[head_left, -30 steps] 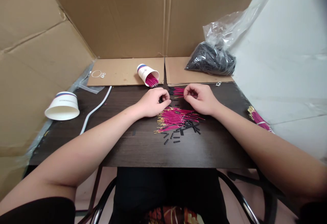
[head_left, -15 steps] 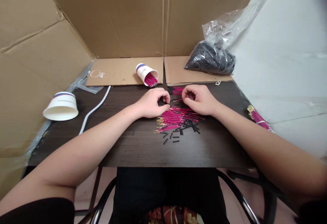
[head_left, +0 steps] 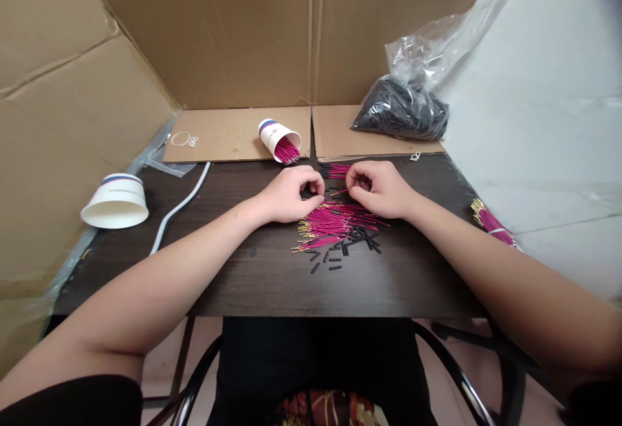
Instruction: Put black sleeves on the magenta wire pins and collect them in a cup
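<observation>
My right hand (head_left: 381, 188) pinches a thin magenta wire (head_left: 339, 192), whose gold tip points left. Facing it, my left hand (head_left: 294, 194) has its fingers curled and the thumb close to the index finger; whatever is between them is too small to make out. Just below both hands lies a loose pile of magenta wires (head_left: 323, 224) with gold ends. Short black tubes (head_left: 335, 259) are scattered along the pile's near side. Between and behind my hands rests a row of magenta wires with black ends (head_left: 335, 171).
A tipped paper cup (head_left: 273, 134) holds more magenta wires on a cardboard strip (head_left: 218, 134). Another paper cup (head_left: 114, 202) and a white tube (head_left: 182, 206) lie left. At back right sits a plastic bag of black pieces (head_left: 401, 112); a tied wire bundle (head_left: 493, 222) is far right.
Almost nothing differs. The wire's gold tip has shifted very slightly in my right hand, and both hands stay in place.
</observation>
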`<state>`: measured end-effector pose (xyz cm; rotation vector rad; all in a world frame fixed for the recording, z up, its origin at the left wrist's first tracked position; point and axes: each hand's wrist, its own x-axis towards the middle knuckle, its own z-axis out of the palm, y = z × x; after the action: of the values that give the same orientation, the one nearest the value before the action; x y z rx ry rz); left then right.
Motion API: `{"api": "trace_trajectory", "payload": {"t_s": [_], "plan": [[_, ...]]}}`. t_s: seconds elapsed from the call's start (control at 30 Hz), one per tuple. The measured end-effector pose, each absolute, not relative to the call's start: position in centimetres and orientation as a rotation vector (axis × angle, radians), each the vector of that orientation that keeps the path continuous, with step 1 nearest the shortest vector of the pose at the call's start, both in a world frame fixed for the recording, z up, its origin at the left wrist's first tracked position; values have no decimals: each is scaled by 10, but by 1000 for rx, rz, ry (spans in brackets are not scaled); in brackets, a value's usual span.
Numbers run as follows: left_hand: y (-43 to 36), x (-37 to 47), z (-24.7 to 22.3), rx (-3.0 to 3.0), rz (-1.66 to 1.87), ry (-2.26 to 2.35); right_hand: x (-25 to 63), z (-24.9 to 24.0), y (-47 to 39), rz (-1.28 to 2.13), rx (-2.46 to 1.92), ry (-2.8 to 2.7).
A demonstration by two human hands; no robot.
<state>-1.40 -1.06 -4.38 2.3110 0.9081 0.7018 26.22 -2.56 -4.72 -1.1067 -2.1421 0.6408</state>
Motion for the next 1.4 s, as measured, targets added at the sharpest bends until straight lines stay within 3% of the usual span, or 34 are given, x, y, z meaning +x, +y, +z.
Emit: {"api": "trace_trajectory", "payload": {"t_s": [1.4], "plan": [[-10,-13,-43,2287,691,967,252,-45,-35,656,-994,-2076]]}}
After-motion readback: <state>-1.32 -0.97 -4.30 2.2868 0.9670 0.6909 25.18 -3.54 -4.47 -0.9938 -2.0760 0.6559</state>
